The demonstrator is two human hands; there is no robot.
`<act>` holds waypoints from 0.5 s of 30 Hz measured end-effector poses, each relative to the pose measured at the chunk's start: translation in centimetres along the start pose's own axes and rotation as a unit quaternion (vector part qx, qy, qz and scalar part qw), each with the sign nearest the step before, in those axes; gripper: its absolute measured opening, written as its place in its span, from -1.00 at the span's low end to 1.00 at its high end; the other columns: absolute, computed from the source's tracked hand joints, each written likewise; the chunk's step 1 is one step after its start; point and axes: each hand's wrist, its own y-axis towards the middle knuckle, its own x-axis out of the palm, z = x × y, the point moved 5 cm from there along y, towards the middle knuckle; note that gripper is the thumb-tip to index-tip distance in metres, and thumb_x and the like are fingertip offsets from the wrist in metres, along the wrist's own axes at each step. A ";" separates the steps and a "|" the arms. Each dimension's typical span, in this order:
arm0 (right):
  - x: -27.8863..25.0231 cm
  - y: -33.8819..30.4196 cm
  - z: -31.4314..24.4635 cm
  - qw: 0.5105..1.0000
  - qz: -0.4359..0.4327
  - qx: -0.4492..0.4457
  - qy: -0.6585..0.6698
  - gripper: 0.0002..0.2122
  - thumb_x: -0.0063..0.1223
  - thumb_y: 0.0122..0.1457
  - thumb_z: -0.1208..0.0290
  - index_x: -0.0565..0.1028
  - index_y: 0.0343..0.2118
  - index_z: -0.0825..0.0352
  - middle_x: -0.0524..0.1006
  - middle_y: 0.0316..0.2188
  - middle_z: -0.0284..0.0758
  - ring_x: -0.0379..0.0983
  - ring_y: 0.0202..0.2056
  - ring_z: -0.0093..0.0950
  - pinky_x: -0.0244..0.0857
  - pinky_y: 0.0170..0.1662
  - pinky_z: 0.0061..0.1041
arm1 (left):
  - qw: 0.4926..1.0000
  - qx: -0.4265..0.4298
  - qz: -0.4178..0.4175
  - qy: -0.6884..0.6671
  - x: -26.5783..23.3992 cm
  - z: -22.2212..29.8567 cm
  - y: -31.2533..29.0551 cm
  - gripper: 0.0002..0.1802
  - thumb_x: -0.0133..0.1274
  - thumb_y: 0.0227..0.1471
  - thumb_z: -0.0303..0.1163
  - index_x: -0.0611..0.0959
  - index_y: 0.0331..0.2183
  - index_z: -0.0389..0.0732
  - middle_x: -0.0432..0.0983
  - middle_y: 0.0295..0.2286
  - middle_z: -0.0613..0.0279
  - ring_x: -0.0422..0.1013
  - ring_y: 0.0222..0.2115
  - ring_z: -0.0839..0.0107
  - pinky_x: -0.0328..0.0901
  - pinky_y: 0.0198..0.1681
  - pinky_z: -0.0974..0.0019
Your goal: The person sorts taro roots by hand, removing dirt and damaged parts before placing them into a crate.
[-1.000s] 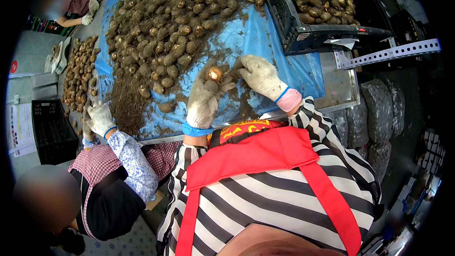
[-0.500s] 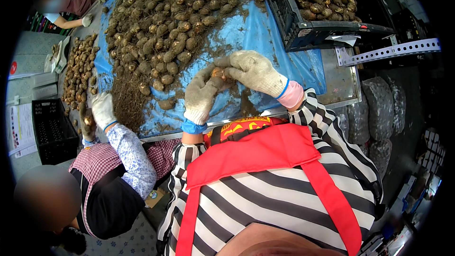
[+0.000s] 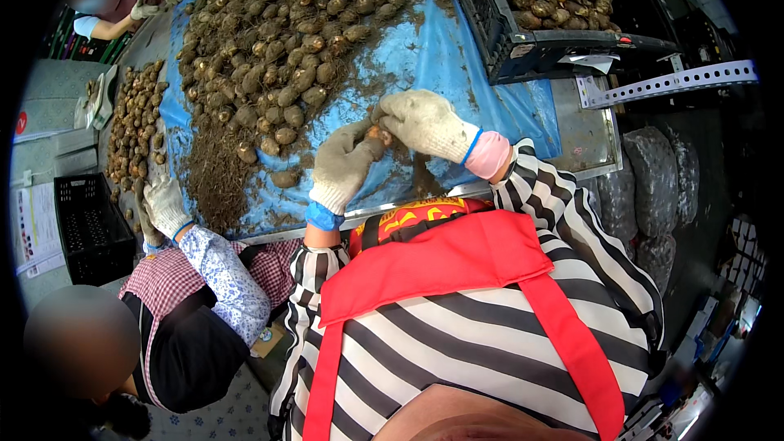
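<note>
Between my two gloved hands is a small brown taro corm [image 3: 380, 135] with an orange-pink patch. My left hand [image 3: 341, 162] is closed on its left side, the glove's fingertips dark with soil. From the other side my right hand [image 3: 425, 122] pinches it, fingers curled, hiding part of the corm. Both hands are above a blue plastic sheet [image 3: 445, 57] strewn with soil. A large heap of hairy taro corms [image 3: 278, 49] lies beyond and left of my hands, with loose root fibres [image 3: 214, 175] at its near edge.
At the upper right stands a black crate [image 3: 506, 53] full of corms, beside a perforated metal bar [image 3: 670, 86]. A co-worker's gloved hand [image 3: 167, 204] is at left near a smaller corm pile [image 3: 139, 122] and a black basket [image 3: 94, 224]. Another person [image 3: 122, 0] works at the far left.
Both my hands have shifted slightly left and keep the corm between them; more of its orange-pink side shows. The near co-worker's hands have moved slightly, and the far person's hands have drawn closer together.
</note>
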 end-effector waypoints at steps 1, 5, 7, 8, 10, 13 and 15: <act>-1.0 -0.1 -0.1 0.992 -0.019 0.051 0.110 -0.79 0.04 0.19 0.32 0.56 -0.19 0.26 0.60 -0.29 -0.23 0.54 -0.22 -0.25 0.41 -0.15 -0.36 | 0.999 0.008 0.008 -0.035 0.0 -0.2 0.1 -0.47 0.17 0.04 -0.20 0.59 -0.03 -0.37 0.59 -0.23 -0.03 0.52 -0.23 0.32 0.37 -0.13 0.30; -2.6 -0.3 0.2 0.975 -0.033 0.096 0.196 -0.75 0.03 0.20 0.35 0.56 -0.10 0.26 0.61 -0.24 -0.21 0.56 -0.19 -0.33 0.41 -0.11 -0.40 | 0.991 0.008 0.007 -0.134 0.1 0.4 0.1 -0.45 0.15 0.04 -0.24 0.55 -0.01 -0.42 0.61 -0.29 0.03 0.54 -0.31 0.42 0.41 -0.22 0.37; -2.4 -0.6 0.3 0.988 -0.034 0.050 0.141 -0.75 0.04 0.20 0.34 0.57 -0.10 0.26 0.61 -0.24 -0.22 0.56 -0.19 -0.32 0.41 -0.12 -0.40 | 0.992 0.003 -0.012 -0.123 0.1 0.4 0.3 -0.46 0.14 0.06 -0.28 0.53 0.01 -0.44 0.61 -0.27 0.05 0.53 -0.30 0.45 0.41 -0.23 0.39; -2.3 -0.7 0.2 0.993 -0.034 0.027 0.114 -0.75 0.04 0.19 0.33 0.57 -0.10 0.25 0.61 -0.24 -0.22 0.56 -0.19 -0.31 0.41 -0.12 -0.40 | 0.995 0.006 -0.024 -0.097 -0.1 -0.4 0.7 -0.47 0.12 0.08 -0.31 0.52 0.02 -0.44 0.60 -0.24 0.06 0.52 -0.27 0.46 0.40 -0.21 0.40; -2.2 -0.7 -0.1 0.996 -0.024 0.023 0.082 -0.77 0.04 0.18 0.33 0.58 -0.14 0.25 0.61 -0.27 -0.23 0.55 -0.20 -0.28 0.41 -0.12 -0.38 | 0.998 0.020 -0.026 -0.051 -0.1 -0.5 0.8 -0.48 0.12 0.09 -0.33 0.51 0.03 -0.45 0.60 -0.21 0.07 0.50 -0.24 0.47 0.39 -0.19 0.41; -2.1 -0.5 -0.5 0.998 -0.016 0.027 0.045 -0.80 0.04 0.17 0.32 0.57 -0.20 0.26 0.60 -0.28 -0.24 0.54 -0.20 -0.24 0.41 -0.12 -0.34 | 0.999 0.043 -0.001 -0.004 0.1 0.2 0.4 -0.47 0.14 0.07 -0.32 0.52 0.02 -0.45 0.60 -0.21 0.07 0.50 -0.22 0.48 0.38 -0.17 0.41; -2.0 -0.5 -0.4 0.999 -0.002 0.023 0.026 -0.81 0.04 0.17 0.32 0.56 -0.23 0.27 0.60 -0.28 -0.25 0.53 -0.19 -0.22 0.40 -0.12 -0.31 | 0.999 0.049 0.011 0.011 0.0 0.6 0.4 -0.46 0.15 0.06 -0.33 0.52 0.02 -0.45 0.60 -0.21 0.08 0.50 -0.23 0.48 0.38 -0.16 0.41</act>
